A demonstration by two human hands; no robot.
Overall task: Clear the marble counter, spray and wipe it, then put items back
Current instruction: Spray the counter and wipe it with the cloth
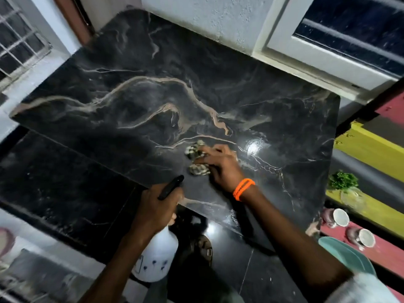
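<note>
The black marble counter (pixel 153 95) with tan veins fills the middle of the view and bears nothing but a cloth. My right hand (pixel 220 167), with orange bands at the wrist, presses a crumpled patterned cloth (pixel 196 157) onto the marble near its front edge. My left hand (pixel 156 206) grips the black head of a white spray bottle (pixel 156 259), held upright just off the counter's front edge, its black nozzle pointing toward the cloth.
On the striped steps at the right stand two cups (pixel 349 227), a green plant in a glass vase (pixel 345 184) and a teal plate (pixel 347 256). A white window frame (pixel 328 55) lies behind the counter. Dark tiled floor (pixel 65 182) lies below.
</note>
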